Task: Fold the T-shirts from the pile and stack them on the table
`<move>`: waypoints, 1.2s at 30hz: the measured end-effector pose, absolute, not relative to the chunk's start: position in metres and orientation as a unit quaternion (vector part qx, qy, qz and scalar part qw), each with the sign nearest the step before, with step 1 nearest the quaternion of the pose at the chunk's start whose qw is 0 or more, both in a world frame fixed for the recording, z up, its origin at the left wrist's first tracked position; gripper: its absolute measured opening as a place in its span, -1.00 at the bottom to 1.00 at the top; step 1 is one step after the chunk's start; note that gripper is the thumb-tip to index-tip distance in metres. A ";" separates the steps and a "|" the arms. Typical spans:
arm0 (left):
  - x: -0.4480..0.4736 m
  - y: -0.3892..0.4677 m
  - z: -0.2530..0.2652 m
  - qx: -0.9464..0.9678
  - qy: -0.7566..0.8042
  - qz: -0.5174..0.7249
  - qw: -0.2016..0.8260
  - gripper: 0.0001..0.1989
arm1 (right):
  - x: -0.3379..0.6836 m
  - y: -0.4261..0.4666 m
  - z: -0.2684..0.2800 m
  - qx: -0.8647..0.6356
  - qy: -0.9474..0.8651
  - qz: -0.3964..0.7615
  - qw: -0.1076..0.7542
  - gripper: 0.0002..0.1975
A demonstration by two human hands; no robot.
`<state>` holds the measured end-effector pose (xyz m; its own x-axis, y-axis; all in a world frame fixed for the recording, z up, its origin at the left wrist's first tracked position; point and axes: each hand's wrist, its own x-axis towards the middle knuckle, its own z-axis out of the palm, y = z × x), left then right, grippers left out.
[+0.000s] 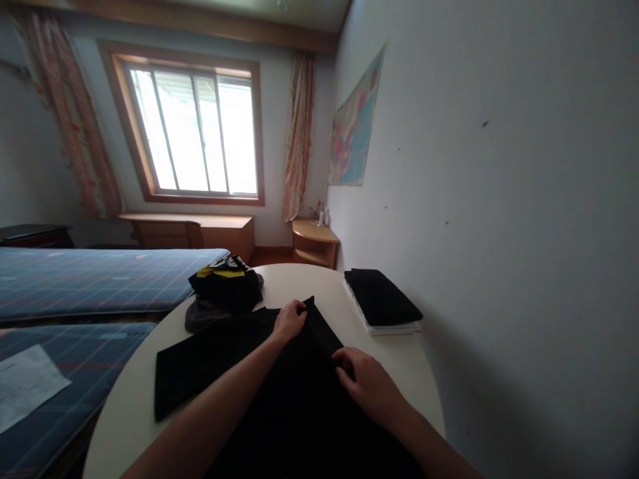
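A black shirt [299,406] lies spread over the round table, one wide sleeve [200,366] reaching out to the left. My left hand [290,321] is closed on its far end, near a pointed corner of cloth. Lower down the right edge, my right hand [357,376] pinches the fabric between thumb and fingers. Along that edge, between the two hands, a strip of cloth looks folded over. The dark fabric hides most creases, and its near end runs out of view below.
The white table [124,399] carries a heap of dark clothes [227,293] at far left and a folded black garment [382,296] on white packs at right. A wall [524,266] rises close on the right. Blue plaid mattresses [100,279] stand left, one bearing a paper sheet [30,382].
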<state>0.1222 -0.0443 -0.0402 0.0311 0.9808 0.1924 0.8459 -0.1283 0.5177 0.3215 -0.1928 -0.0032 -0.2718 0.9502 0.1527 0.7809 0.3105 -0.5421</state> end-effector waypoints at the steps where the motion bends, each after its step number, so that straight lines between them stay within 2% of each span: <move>1: 0.118 -0.044 -0.044 0.710 0.643 0.255 0.131 -0.73 | 0.319 -0.195 0.000 -0.549 -0.778 0.198 0.232 -0.74; 9: 0.101 -0.049 -0.062 0.772 0.578 0.241 0.106 -0.67 | 0.308 -0.194 -0.013 -0.488 -0.774 0.358 0.187 -0.64; 11: 0.101 -0.051 -0.066 0.785 0.561 0.241 0.099 -0.64 | 0.307 -0.188 -0.017 -0.487 -0.784 0.338 0.183 -0.63; 14: 0.099 -0.052 -0.071 0.800 0.542 0.241 0.087 -0.60 | 0.303 -0.178 -0.019 -0.460 -0.838 0.222 0.191 -0.54; 16: 0.098 -0.053 -0.073 0.809 0.532 0.239 0.079 -0.58 | 0.300 -0.174 -0.022 -0.446 -0.862 0.177 0.165 -0.39; 18: 0.097 -0.053 -0.074 0.815 0.525 0.235 0.072 -0.56 | 0.296 -0.173 -0.028 -0.452 -0.866 0.177 0.121 -0.32; 22: 0.098 -0.054 -0.076 0.819 0.521 0.230 0.062 -0.54 | 0.292 -0.177 -0.036 -0.484 -0.855 0.168 0.080 -0.39; 24: 0.099 -0.054 -0.076 0.818 0.523 0.230 0.059 -0.54 | 0.290 -0.176 -0.034 -0.491 -0.854 0.149 0.089 -0.41; 29: 0.100 -0.059 -0.076 0.809 0.533 0.242 0.050 -0.53 | 0.283 -0.146 -0.028 -0.526 -0.831 0.100 0.152 -0.63; 33: 0.100 -0.063 -0.074 0.783 0.553 0.283 0.037 -0.55 | 0.273 -0.101 -0.033 -0.577 -0.800 0.058 0.157 -0.58; 36: 0.100 -0.063 -0.074 0.770 0.561 0.299 0.046 -0.57 | 0.268 -0.065 -0.034 -0.634 -0.753 0.075 0.160 -0.57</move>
